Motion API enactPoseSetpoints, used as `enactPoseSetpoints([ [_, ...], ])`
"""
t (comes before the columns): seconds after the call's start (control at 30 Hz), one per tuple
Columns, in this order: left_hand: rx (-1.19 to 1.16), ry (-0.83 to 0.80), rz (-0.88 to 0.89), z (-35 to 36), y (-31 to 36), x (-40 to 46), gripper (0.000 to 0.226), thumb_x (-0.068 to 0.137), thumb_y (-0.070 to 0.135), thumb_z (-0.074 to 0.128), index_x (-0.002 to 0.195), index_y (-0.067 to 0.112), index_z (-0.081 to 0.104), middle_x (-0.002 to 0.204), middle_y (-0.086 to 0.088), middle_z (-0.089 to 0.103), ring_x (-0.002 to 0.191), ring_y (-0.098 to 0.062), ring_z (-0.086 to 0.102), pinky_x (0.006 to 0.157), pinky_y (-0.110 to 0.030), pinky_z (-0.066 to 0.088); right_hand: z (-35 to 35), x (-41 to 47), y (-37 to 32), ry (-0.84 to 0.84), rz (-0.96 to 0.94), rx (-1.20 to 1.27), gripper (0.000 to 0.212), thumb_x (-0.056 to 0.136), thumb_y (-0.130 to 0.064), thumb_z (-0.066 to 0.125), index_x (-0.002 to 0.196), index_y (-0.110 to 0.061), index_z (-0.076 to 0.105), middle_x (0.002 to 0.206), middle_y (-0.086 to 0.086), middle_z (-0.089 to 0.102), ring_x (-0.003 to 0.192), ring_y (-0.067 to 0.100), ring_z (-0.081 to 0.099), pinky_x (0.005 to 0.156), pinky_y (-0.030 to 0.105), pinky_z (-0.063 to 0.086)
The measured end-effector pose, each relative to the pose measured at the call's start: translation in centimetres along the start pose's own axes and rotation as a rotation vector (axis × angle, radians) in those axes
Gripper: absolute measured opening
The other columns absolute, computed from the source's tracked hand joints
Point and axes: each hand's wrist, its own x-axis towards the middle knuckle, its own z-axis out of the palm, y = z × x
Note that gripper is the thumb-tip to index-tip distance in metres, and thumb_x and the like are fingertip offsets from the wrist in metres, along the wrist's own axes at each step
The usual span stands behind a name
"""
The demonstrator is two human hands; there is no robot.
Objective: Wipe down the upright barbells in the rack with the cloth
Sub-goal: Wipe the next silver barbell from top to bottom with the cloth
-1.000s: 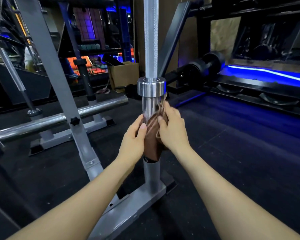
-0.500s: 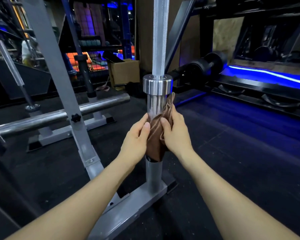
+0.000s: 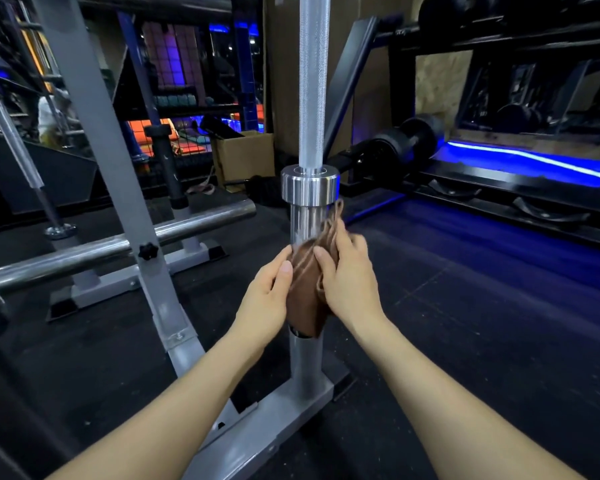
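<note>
So the upright barbell (image 3: 311, 98) is stood dead centre of the frame, its lower sleeve dropped into the grey holder tube of the rack (image 3: 293, 410). A brown cloth (image 3: 305, 292) is wrapped around that sleeve just under the shiny collar, a little below the middle of the picture. The cloth is gripped from both sides: the left hand (image 3: 269, 299) is curled round its left edge with the thumb laid up the fabric, and the right hand (image 3: 349, 275) is closed over its right side, fingers bunching the folds.

What could go sideways, as a guess: a loose tail of cloth is left sticking up near the collar, and it could get snagged there if the wipe is run upward. The knurled shaft above looks rough, so fabric could be dragged or caught on it too. And since the bar is only slotted into a tube, a hard sideways tug could rock it or tip it toward the horizontal bar (image 3: 118, 244) at mid left.
</note>
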Motion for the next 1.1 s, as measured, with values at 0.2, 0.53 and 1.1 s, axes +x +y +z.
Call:
enactPoseSetpoints([
  [0.2, 0.043, 0.012, -0.034, 0.3, 0.1, -0.2, 0.043, 0.101, 0.041, 0.034, 0.143, 0.041, 0.031, 0.144, 0.015, 0.039, 0.131, -0.008, 0.04, 0.112, -0.043, 0.033, 0.0, -0.3, 2.2, -0.189, 0.061, -0.142, 0.055, 0.098, -0.027, 0.047, 0.149, -0.024, 0.026, 0.124, 0.007, 0.04, 0.109, 0.031, 0.053, 0.095, 0.041, 0.044],
  [0.53, -0.012, -0.004, -0.021, 0.0, 0.3, -0.2, 0.034, 0.102, 0.039, 0.031, 0.133, 0.046, 0.042, 0.132, 0.018, 0.052, 0.12, 0.002, 0.05, 0.106, -0.029, 0.04, 0.5, 0.7, 0.2, 0.094, -0.022, -0.121, 0.049, 0.101, -0.04, 0.033, 0.148, -0.031, 0.026, 0.132, 0.0, 0.039, 0.103, 0.024, 0.054, 0.085, 0.041, 0.048],
  [1.1, 0.011, 0.012, -0.043, 0.3, -0.7, 0.1, 0.04, 0.1, 0.042, 0.032, 0.141, 0.044, 0.034, 0.142, 0.013, 0.044, 0.128, -0.006, 0.044, 0.11, -0.041, 0.037, 1.6, -1.3, 1.6, 0.201, -0.204, -0.279, 0.045, 0.098, -0.02, 0.048, 0.141, -0.008, 0.044, 0.143, 0.005, 0.048, 0.093, 0.028, 0.057, 0.077, 0.036, 0.048],
])
